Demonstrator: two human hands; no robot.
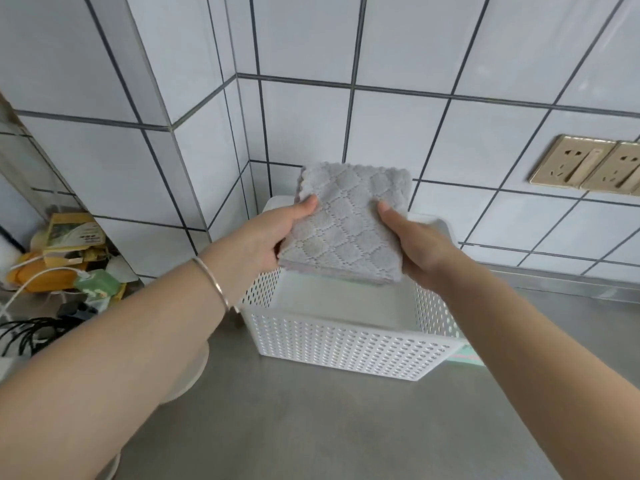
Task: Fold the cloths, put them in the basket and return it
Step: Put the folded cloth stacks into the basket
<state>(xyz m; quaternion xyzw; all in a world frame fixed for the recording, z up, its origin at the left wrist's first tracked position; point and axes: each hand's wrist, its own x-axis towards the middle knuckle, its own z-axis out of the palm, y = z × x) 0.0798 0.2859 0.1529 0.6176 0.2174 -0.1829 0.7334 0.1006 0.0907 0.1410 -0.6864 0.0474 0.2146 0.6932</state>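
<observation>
We hold a folded stack of cloths (346,225), grey quilted one on top, above the white perforated basket (349,344). Our left hand (273,233) grips the stack's left edge, thumb on top, fingers tucked beneath; our right hand (415,240) pinches the right edge the same way. The stack is level, over the basket's far half and not touching it. The basket sits on the grey tabletop (311,427), its far side close to the tiled wall (485,150). A pale green cloth corner (467,355) peeks out by the basket's right near corner. A silver bangle (214,282) circles our left wrist. Left of the basket lie packets and cables (59,268); right of it, on the wall, gold sockets (588,166).
</observation>
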